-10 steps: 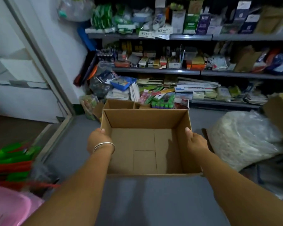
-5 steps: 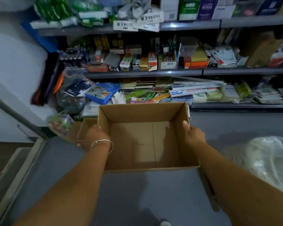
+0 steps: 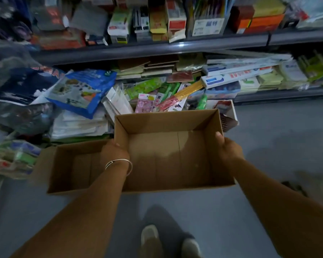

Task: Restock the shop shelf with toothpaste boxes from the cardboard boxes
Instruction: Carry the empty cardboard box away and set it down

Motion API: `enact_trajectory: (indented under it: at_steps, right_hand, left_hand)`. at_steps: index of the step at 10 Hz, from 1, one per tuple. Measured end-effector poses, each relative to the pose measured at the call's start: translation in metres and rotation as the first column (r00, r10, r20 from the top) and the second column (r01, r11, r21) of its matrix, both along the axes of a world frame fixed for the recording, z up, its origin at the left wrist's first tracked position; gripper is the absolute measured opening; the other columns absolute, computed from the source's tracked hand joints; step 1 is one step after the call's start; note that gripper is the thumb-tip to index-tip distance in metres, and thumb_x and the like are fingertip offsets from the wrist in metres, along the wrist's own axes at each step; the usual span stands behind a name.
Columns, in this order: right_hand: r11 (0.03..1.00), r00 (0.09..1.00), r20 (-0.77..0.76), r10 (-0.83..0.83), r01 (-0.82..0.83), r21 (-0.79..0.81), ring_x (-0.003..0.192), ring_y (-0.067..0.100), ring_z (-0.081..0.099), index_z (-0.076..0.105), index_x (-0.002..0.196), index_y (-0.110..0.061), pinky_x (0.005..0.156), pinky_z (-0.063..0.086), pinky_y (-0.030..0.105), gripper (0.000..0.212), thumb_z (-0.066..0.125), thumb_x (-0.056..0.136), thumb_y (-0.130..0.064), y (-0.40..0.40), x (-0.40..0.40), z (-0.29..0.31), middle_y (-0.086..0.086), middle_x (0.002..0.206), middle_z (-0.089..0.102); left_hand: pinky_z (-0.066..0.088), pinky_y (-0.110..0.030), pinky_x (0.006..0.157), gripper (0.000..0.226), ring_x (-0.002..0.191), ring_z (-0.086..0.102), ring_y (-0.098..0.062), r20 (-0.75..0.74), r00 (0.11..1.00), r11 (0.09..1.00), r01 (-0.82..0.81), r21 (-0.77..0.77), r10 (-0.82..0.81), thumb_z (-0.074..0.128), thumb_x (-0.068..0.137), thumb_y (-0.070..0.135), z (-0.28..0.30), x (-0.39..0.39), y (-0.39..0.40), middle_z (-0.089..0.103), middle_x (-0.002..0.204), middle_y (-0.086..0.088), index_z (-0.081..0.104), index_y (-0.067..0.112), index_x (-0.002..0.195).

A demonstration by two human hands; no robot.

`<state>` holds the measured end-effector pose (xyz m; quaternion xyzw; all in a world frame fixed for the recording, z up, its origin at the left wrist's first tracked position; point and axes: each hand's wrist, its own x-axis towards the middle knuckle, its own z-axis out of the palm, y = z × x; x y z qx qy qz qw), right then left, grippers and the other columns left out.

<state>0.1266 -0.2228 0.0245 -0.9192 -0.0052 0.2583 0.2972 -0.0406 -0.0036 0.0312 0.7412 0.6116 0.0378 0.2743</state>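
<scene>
I hold an open, empty cardboard box [image 3: 168, 161] in front of me above the floor. My left hand [image 3: 114, 151], with a thin bangle on the wrist, grips its left wall. My right hand [image 3: 227, 148] grips its right wall, thumb over the rim. A second open cardboard box [image 3: 71, 168] sits on the floor just left of it, partly behind my left forearm. Long white and blue toothpaste boxes [image 3: 237, 75] lie stacked on the lowest shelf, behind and right of the held box.
The grey shelf rail [image 3: 175, 47] crosses the view, with small cartons above it. Packets and bags [image 3: 82, 92] pile on the low shelf and spill left. Grey floor [image 3: 278, 136] lies to the right. My feet [image 3: 168, 241] show below the box.
I have carried the held box forward and nearer the low shelf. The shelves now fill the view, and the second box on the floor has come into sight at the left.
</scene>
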Motion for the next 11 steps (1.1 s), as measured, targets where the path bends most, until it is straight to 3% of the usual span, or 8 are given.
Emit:
enact_trajectory:
  at_steps: [2, 4, 5, 6, 7, 8, 9, 11]
  right_hand:
    - [0.999, 0.998, -0.045, -0.043, 0.042, -0.012, 0.110, 0.036, 0.055, 0.059, 0.113, 0.001, 0.090, 0.041, 0.036, 0.059, 0.026, 0.100, -0.046, 0.028, 0.023, -0.095, 0.024, 0.109, 0.060]
    - [0.999, 0.996, -0.090, -0.028, 0.026, -0.021, 0.106, 0.036, 0.056, 0.061, 0.103, -0.002, 0.085, 0.041, 0.037, 0.056, 0.028, 0.099, -0.046, 0.044, 0.032, -0.160, 0.024, 0.104, 0.061]
    - [0.999, 0.996, -0.080, -0.027, 0.024, -0.033, 0.095, 0.033, 0.055, 0.057, 0.082, -0.007, 0.079, 0.038, 0.035, 0.050, 0.029, 0.100, -0.044, 0.044, 0.034, -0.172, 0.020, 0.094, 0.056]
    - [0.999, 0.998, -0.062, -0.033, 0.030, -0.036, 0.082, 0.025, 0.048, 0.039, 0.063, -0.020, 0.072, 0.034, 0.032, 0.044, 0.031, 0.099, -0.043, 0.040, 0.034, -0.182, 0.015, 0.086, 0.051]
    - [0.999, 0.998, -0.063, -0.021, 0.019, -0.037, 0.084, 0.027, 0.051, 0.047, 0.071, -0.013, 0.072, 0.035, 0.032, 0.044, 0.033, 0.099, -0.043, 0.039, 0.034, -0.181, 0.015, 0.086, 0.052]
    - [1.000, 0.997, -0.072, 0.011, -0.013, -0.021, 0.098, 0.035, 0.057, 0.055, 0.109, -0.003, 0.083, 0.046, 0.041, 0.047, 0.036, 0.098, -0.045, 0.039, 0.031, -0.174, 0.019, 0.102, 0.060]
    - [0.998, 0.996, -0.069, 0.052, -0.053, -0.013, 0.108, 0.038, 0.056, 0.046, 0.126, -0.005, 0.091, 0.047, 0.047, 0.048, 0.040, 0.097, -0.043, 0.040, 0.031, -0.162, 0.021, 0.118, 0.060]
    - [0.924, 0.928, 0.119, 0.353, -0.326, -0.202, 0.126, 0.034, 0.044, 0.031, 0.144, -0.015, 0.102, 0.038, 0.043, 0.058, 0.051, 0.094, -0.036, 0.039, 0.028, -0.082, 0.012, 0.142, 0.044]
  left_hand:
    - [0.040, -0.043, 0.095, 0.031, 0.115, 0.050, -0.042, -0.018, 1.000, 0.999, -0.013, -0.039, 0.012, 0.039, 0.095, 0.008, -0.102, 0.025, 0.032, 0.055, 0.123, -0.026, 0.055, 0.003, 0.121]
    - [0.040, -0.041, 0.093, 0.030, 0.114, 0.051, -0.042, -0.085, 0.996, 0.998, 0.000, -0.058, -0.005, 0.037, 0.096, 0.010, -0.165, 0.030, 0.044, 0.055, 0.122, -0.027, 0.053, -0.002, 0.119]
    - [0.040, -0.041, 0.094, 0.031, 0.114, 0.051, -0.041, -0.075, 0.997, 0.998, -0.030, -0.048, 0.026, 0.037, 0.097, 0.010, -0.177, 0.033, 0.042, 0.055, 0.122, -0.026, 0.051, 0.000, 0.122]
    - [0.040, -0.044, 0.096, 0.032, 0.115, 0.050, -0.041, -0.063, 0.996, 0.996, -0.072, -0.045, 0.069, 0.036, 0.097, 0.010, -0.187, 0.035, 0.039, 0.053, 0.123, -0.025, 0.048, 0.001, 0.125]
    - [0.040, -0.046, 0.098, 0.033, 0.115, 0.049, -0.041, -0.077, 0.995, 0.997, -0.061, -0.047, 0.058, 0.035, 0.097, 0.011, -0.191, 0.034, 0.039, 0.052, 0.124, -0.026, 0.045, 0.001, 0.127]
    - [0.039, -0.051, 0.100, 0.037, 0.118, 0.047, -0.042, -0.104, 0.995, 0.998, -0.011, -0.056, 0.005, 0.038, 0.095, 0.012, -0.190, 0.032, 0.039, 0.049, 0.128, -0.025, 0.039, 0.002, 0.131]
    - [0.033, -0.050, 0.104, 0.047, 0.125, 0.039, -0.040, -0.161, 0.987, 0.999, 0.018, -0.051, -0.026, 0.045, 0.093, 0.015, -0.175, 0.034, 0.037, 0.040, 0.136, -0.023, 0.033, 0.005, 0.137]
    - [0.028, -0.047, 0.104, 0.059, 0.131, 0.030, -0.033, -0.256, 0.881, 0.902, 0.427, 0.069, -0.398, 0.053, 0.090, 0.029, -0.089, 0.047, 0.017, 0.028, 0.146, -0.010, 0.027, 0.024, 0.143]
